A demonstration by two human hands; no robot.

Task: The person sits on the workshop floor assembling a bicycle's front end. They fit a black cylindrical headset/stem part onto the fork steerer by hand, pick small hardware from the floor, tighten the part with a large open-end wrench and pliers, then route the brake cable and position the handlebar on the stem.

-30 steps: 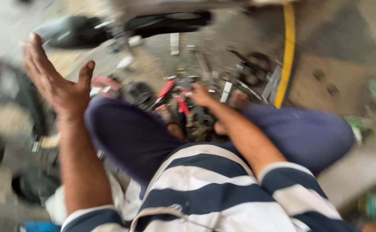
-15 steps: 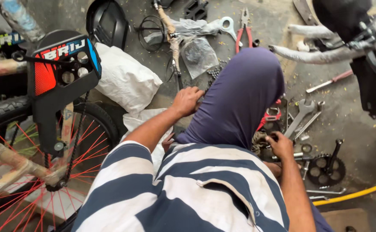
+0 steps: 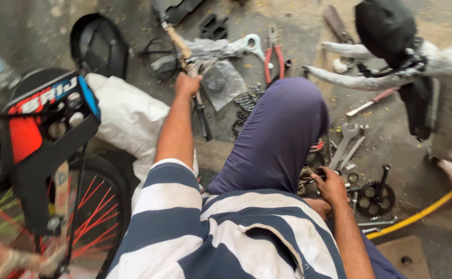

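Left hand (image 3: 188, 84) — arm stretched straight ahead over the concrete floor (image 3: 298, 15), fingers closed round a long wood-handled tool (image 3: 177, 39) at the point where its pale handle meets a darker lower shaft. The tool's long axis runs away from the person toward the far edge of the floor and slightly left, with the dark end pointing back toward the knee; it lies directly ahead of the left hand, well apart from the right. Right hand (image 3: 330, 187) — low beside the raised purple-trousered knee (image 3: 282, 134), fingers curled down among small metal parts; whether it grips one cannot be told. Just right of that hand: a black toothed chainring with crank (image 3: 375, 196), two grey spanners (image 3: 345, 142) and loose nuts. Around the held tool: a crumpled clear plastic bag (image 3: 220, 80) touching it on the right, a bicycle chain (image 3: 244, 103) near the bag, red-handled pliers (image 3: 273, 57) farther right, a white sack (image 3: 128, 116) to the left, a black mudguard-like shell (image 3: 99, 46) beyond the sack. Near left corner: a bicycle wheel with red spokes (image 3: 89, 206) under a red-and-black frame panel (image 3: 45, 119). Right edge: a wrapped bicycle frame with black saddle (image 3: 386, 26); a yellow hose (image 3: 422, 212) crosses the near right corner. The knee stands between the two hands.
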